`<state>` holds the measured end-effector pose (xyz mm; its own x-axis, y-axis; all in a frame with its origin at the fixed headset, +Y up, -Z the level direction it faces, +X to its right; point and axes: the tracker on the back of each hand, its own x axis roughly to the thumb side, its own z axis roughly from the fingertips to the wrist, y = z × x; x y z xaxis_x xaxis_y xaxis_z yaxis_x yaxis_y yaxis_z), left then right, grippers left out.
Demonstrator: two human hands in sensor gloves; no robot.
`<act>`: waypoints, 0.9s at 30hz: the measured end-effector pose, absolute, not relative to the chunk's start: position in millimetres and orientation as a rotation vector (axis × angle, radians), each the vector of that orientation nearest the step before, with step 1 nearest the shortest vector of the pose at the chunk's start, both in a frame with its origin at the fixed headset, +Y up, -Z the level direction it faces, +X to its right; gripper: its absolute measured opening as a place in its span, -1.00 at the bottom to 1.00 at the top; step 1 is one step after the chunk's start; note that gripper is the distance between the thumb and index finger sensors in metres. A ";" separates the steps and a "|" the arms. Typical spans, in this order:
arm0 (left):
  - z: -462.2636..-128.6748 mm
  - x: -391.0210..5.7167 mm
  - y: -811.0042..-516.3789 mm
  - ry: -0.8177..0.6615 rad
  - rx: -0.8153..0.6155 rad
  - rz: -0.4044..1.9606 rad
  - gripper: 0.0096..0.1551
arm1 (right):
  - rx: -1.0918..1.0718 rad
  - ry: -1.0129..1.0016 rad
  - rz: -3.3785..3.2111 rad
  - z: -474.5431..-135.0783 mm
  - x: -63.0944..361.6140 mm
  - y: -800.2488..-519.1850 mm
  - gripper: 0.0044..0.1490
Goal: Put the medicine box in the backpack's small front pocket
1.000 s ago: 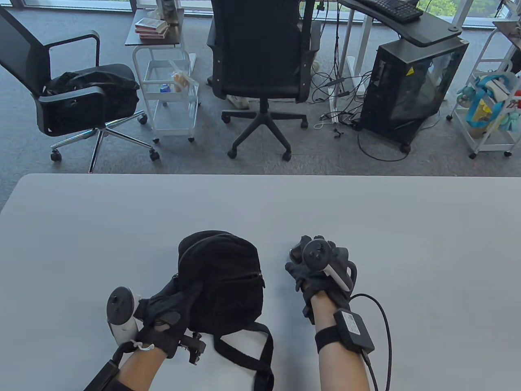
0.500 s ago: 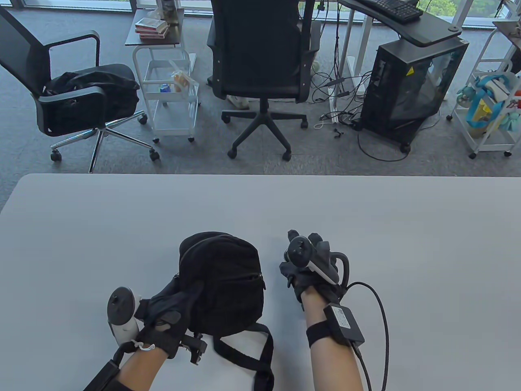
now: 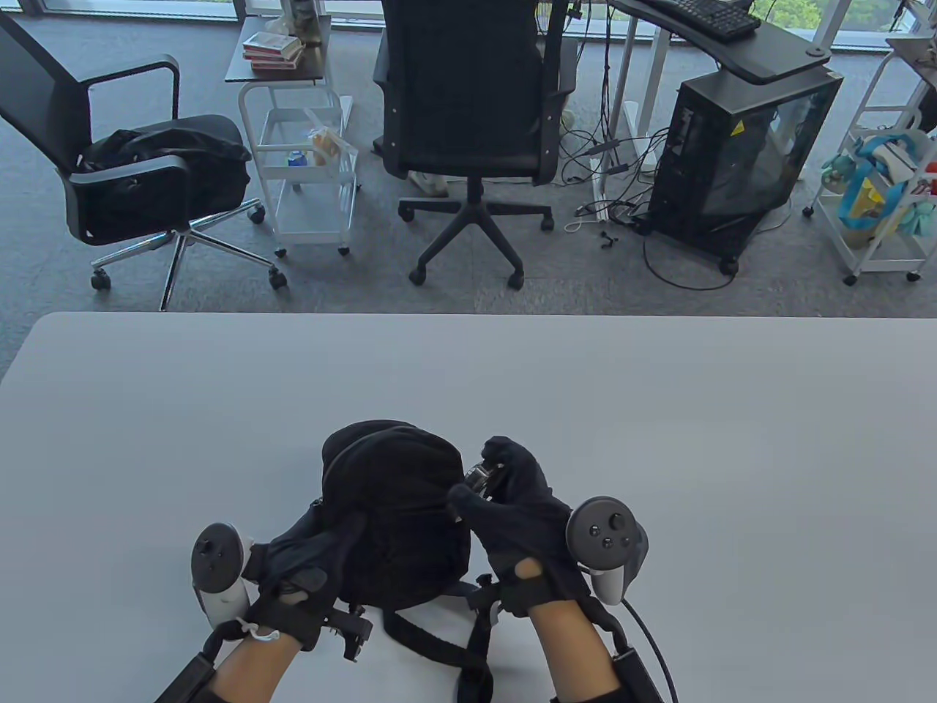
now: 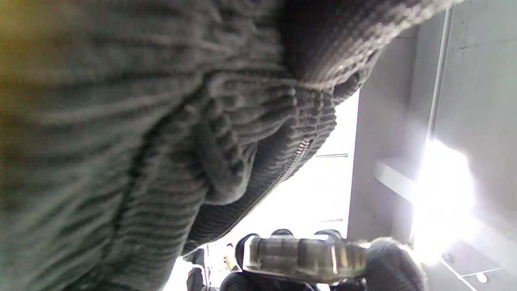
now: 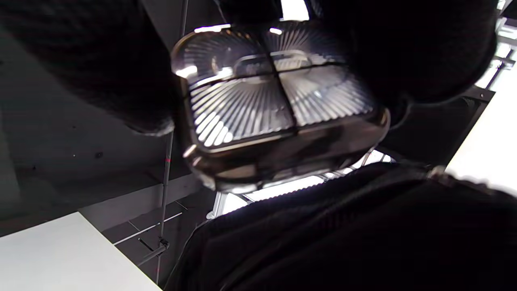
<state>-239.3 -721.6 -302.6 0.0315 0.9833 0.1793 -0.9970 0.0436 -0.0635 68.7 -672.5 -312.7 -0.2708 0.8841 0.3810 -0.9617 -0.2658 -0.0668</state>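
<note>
A small black corduroy backpack (image 3: 399,505) lies on the grey table (image 3: 659,410), straps toward me. My left hand (image 3: 307,556) grips its lower left side. My right hand (image 3: 512,498) holds a clear ribbed medicine box (image 3: 479,477) at the backpack's right edge, beside the front pocket zipper. In the right wrist view the box (image 5: 278,105) is pinched between my fingers above the backpack fabric (image 5: 343,234). In the left wrist view the box (image 4: 303,254) shows below the backpack's zipper (image 4: 299,151).
Backpack straps (image 3: 468,644) trail toward the table's near edge. Beyond the far edge stand office chairs (image 3: 468,110), a white cart (image 3: 307,168) and a computer tower (image 3: 739,161).
My right hand lifted the medicine box off the table to the right of the backpack, turned over, and brought it left to the backpack's right side. My left hand stayed on the backpack.
</note>
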 end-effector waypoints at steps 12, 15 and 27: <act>-295.4 -228.6 -718.4 -0.253 0.086 1.494 -0.51 | 0.312 -0.384 1.946 -305.6 52.4 -676.6 0.04; -294.0 -226.9 -718.2 -0.261 0.084 1.494 -0.51 | 0.307 -0.413 2.008 -305.6 51.9 -676.2 0.03; -294.2 -222.9 -718.6 -0.329 0.063 1.516 -0.51 | 0.388 -0.646 2.200 -294.4 40.6 -661.4 0.03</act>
